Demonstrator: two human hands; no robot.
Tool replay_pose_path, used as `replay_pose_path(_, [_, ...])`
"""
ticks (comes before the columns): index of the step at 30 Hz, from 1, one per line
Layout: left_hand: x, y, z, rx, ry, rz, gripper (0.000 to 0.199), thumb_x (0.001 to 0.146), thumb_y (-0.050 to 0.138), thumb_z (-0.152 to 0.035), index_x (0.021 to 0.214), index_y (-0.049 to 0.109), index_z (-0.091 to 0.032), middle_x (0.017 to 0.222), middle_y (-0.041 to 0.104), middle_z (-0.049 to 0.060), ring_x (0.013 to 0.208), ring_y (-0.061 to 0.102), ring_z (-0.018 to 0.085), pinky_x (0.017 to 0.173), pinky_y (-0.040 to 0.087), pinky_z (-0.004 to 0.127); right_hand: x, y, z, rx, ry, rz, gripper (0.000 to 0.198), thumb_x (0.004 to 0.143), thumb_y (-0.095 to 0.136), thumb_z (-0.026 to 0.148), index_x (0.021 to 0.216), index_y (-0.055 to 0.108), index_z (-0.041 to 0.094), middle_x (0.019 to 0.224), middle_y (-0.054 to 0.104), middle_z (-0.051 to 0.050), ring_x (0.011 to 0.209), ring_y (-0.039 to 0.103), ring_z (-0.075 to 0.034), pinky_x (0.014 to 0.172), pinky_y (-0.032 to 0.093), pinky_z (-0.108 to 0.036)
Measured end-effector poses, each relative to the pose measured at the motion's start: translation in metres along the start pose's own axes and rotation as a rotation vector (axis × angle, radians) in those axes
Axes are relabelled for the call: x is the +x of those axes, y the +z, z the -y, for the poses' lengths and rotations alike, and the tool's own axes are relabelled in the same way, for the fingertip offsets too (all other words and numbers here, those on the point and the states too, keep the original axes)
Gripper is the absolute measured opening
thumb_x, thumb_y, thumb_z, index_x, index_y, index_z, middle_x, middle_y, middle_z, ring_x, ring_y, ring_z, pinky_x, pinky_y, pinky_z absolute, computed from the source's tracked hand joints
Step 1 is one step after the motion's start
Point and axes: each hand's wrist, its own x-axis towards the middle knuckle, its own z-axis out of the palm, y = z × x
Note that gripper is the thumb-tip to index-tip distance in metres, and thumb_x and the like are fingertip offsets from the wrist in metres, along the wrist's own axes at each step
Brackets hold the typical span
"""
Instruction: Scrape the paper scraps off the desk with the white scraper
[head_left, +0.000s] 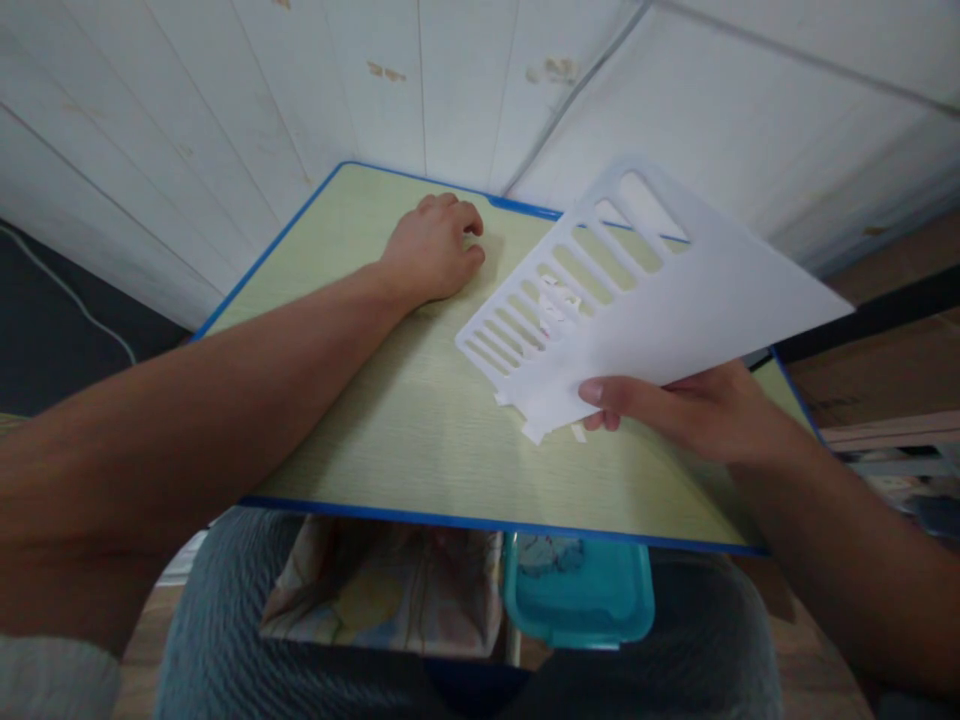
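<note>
My right hand point(675, 405) is closed on a white sheet of paper point(652, 320), thumb on top and fingers underneath, at its near edge. A row of rounded slots, growing longer toward the far end, is cut along one side of the sheet. It is tilted above the table point(420, 430). My left hand point(435, 245) rests near the table's back edge with loosely curled fingers. Between its thumb and forefinger is a gap with nothing visible in it. Small white paper scraps point(556, 305) show through the slots, and another scrap point(579, 433) is by my right fingertips.
The tabletop has a blue rim and stands against a white panelled wall point(465, 90) with a grey cable point(574, 95). Below the front edge are a patterned fabric bag point(390, 600) and a turquoise plastic container point(581, 595), between my legs. Cardboard boxes point(885, 370) stand at the right.
</note>
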Motion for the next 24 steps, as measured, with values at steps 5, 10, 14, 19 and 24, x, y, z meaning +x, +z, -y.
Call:
replay_pose_path(5, [-0.002,-0.004,-0.009,-0.020,-0.084,-0.024,0.038,0.103,0.059,-0.048,0.130,0.078,-0.030,0.147,0.073,0.011,0.135,0.058,0.038,0.124,0.048,0.057,0.001,-0.002,0.002,0.025,0.000,-0.023,0.036,0.102,0.088,0.040,0.071,0.077,0.028,0.073,0.083,-0.002,0.066,0.079,-0.025,0.062,0.067,-0.037])
replay_pose_path(10, [-0.002,-0.006,-0.011,-0.055,-0.109,-0.016,0.041,0.101,0.062,-0.046,0.132,0.080,-0.026,0.147,0.072,0.014,0.135,0.058,0.038,0.125,0.046,0.056,0.000,-0.007,0.001,0.068,0.053,0.125,0.033,0.101,0.089,0.038,0.073,0.076,0.027,0.071,0.083,-0.003,0.063,0.080,-0.023,0.058,0.067,-0.033])
replay_pose_path(14, [-0.002,-0.005,-0.012,-0.063,-0.108,-0.036,0.045,0.102,0.064,-0.046,0.136,0.080,-0.022,0.147,0.072,0.017,0.136,0.059,0.039,0.126,0.046,0.057,-0.002,-0.020,0.001,0.125,0.106,0.256,0.028,0.096,0.094,0.039,0.078,0.079,0.023,0.066,0.078,0.000,0.058,0.075,-0.020,0.055,0.063,-0.029])
replay_pose_path(19, [0.000,-0.001,-0.006,-0.040,-0.089,-0.050,0.042,0.102,0.061,-0.046,0.134,0.080,-0.026,0.146,0.073,0.013,0.136,0.060,0.036,0.126,0.049,0.057,-0.002,-0.025,-0.002,0.114,0.110,0.287,0.029,0.098,0.093,0.039,0.078,0.080,0.022,0.069,0.081,-0.001,0.061,0.077,-0.018,0.056,0.062,-0.026])
replay_pose_path(24, [0.003,0.002,0.002,-0.060,-0.053,-0.091,0.036,0.097,0.064,-0.034,0.128,0.081,-0.027,0.139,0.076,0.012,0.134,0.063,0.038,0.124,0.051,0.060,-0.003,-0.028,-0.001,0.198,0.153,0.443,0.016,0.098,0.092,0.035,0.089,0.085,0.023,0.075,0.085,-0.001,0.061,0.080,-0.019,0.055,0.065,-0.025])
